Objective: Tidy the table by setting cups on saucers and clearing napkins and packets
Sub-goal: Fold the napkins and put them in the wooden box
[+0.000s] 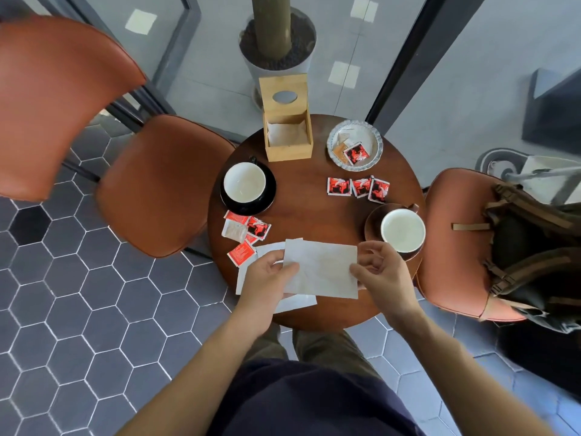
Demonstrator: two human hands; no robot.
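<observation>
Round wooden table (314,212), seen from above. Far edge: open wooden napkin box (288,138) with paper inside, and just beside it toward the right a scalloped glass dish (374,136) holding a few packets. Left edge: white cup (244,182) sitting on a black saucer (270,196). Right edge: second white cup (403,229) on a brown saucer (372,225), handle pointing toward the far edge. Three red packets (358,187) lie in a row between the dish and the brown saucer. A loose pile of red and white packets (245,234) sits near the left edge below the black saucer, partly overhanging.

Napkin (320,269) is at the near edge, lifted off the table, flat, long axis running left to right, slightly tilted. Left hand (267,278) has fingers pinching its left short edge, thumb on top. Right hand (380,272) has fingers pinching the right short edge. More white napkins (298,300) lie underneath, touching the table and overhanging the near edge.

Orange chairs (157,184) stand on both sides; the right one carries a backpack (531,253). Potted trunk (276,36) stands beyond the far edge.
</observation>
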